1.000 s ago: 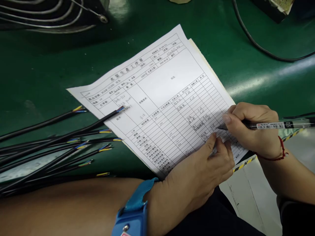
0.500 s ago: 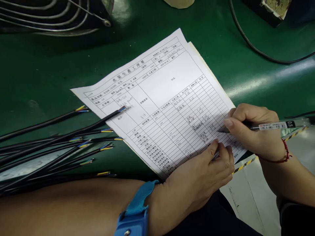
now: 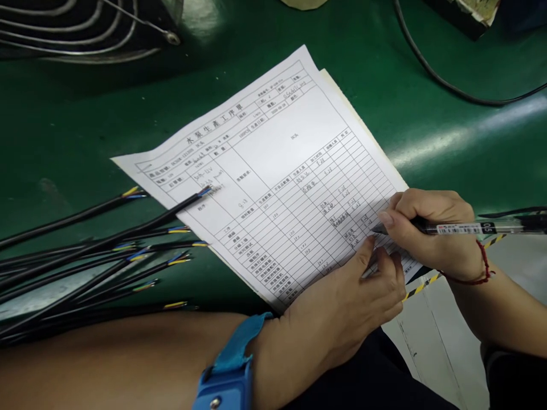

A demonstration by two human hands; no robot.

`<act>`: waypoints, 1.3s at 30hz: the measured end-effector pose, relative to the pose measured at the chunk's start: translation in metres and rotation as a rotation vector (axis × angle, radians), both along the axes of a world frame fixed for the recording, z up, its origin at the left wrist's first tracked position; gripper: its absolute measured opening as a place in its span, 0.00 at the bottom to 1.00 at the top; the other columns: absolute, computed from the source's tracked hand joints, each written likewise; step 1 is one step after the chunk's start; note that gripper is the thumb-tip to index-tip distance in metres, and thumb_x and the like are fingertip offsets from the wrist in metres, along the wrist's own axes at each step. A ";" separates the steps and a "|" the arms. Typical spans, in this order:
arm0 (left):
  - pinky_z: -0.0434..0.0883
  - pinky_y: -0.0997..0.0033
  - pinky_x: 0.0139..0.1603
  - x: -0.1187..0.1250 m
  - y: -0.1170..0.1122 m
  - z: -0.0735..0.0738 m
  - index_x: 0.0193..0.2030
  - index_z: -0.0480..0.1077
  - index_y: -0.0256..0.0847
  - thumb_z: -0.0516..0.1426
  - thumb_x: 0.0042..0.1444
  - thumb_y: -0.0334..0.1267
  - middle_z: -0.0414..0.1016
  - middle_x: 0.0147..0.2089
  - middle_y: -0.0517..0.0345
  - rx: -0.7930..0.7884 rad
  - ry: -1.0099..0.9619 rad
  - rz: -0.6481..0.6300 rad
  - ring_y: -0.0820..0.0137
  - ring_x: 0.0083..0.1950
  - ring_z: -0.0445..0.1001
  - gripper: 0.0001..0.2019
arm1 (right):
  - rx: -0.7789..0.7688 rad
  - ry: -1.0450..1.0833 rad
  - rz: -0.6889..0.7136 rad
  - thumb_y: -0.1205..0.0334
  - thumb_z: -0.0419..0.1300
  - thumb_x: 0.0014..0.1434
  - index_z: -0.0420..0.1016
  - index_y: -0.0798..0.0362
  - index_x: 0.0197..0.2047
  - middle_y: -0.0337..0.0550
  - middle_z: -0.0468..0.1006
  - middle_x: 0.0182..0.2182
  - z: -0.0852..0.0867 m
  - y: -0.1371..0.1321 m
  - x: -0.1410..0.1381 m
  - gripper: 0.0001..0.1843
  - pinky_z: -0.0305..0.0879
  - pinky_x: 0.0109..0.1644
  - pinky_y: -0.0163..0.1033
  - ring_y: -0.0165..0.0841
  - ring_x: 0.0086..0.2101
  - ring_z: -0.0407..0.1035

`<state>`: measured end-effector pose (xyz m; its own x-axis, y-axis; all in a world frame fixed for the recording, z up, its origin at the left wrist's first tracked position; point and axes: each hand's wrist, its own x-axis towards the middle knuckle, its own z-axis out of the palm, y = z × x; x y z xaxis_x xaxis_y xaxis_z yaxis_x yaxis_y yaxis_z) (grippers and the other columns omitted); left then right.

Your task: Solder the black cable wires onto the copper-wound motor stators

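A white printed form (image 3: 273,171) with ruled rows and handwritten entries lies tilted on a green bench top (image 3: 77,131). My right hand (image 3: 431,230) grips a clear pen (image 3: 474,228), its tip resting on a row near the sheet's lower right. My left hand (image 3: 346,310) lies on the sheet's near edge with its fingers curled, pressing the paper down just below the pen tip. A blue wrist strap (image 3: 226,370) circles my left wrist. A second sheet shows under the form along its right edge.
A bundle of black cables (image 3: 85,256) with blue and yellow cores lies at the left, one tip overlapping the form. A wire fan guard (image 3: 85,28) stands at the far left. A black cord (image 3: 448,85) curves across the far right. Yellow-black tape (image 3: 427,282) marks the bench edge.
The pen tip has shifted slightly left and down along the row. My left hand stays on the paper. The view has drifted a little.
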<state>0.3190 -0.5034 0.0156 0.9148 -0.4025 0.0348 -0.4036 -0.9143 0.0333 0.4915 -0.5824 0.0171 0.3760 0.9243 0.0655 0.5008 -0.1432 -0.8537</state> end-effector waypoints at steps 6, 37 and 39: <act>0.65 0.49 0.70 0.000 0.000 0.000 0.65 0.67 0.46 0.48 0.67 0.48 0.65 0.69 0.51 -0.006 -0.006 0.003 0.59 0.67 0.63 0.23 | 0.026 -0.028 0.001 0.68 0.64 0.60 0.57 0.51 0.20 0.30 0.56 0.16 -0.001 0.000 0.001 0.22 0.48 0.17 0.33 0.23 0.17 0.51; 0.63 0.51 0.70 0.000 0.002 -0.001 0.66 0.67 0.45 0.45 0.68 0.45 0.64 0.69 0.51 -0.014 -0.011 0.000 0.59 0.66 0.63 0.23 | 0.065 -0.047 -0.040 0.70 0.61 0.60 0.56 0.51 0.21 0.30 0.55 0.17 -0.006 -0.003 0.003 0.21 0.47 0.20 0.35 0.24 0.19 0.50; 0.63 0.51 0.70 0.000 0.002 -0.001 0.66 0.66 0.45 0.45 0.68 0.45 0.64 0.69 0.51 -0.014 -0.007 -0.002 0.59 0.66 0.63 0.23 | 0.061 -0.038 -0.015 0.71 0.62 0.59 0.55 0.51 0.21 0.30 0.54 0.17 -0.006 -0.002 0.003 0.22 0.46 0.20 0.35 0.23 0.19 0.50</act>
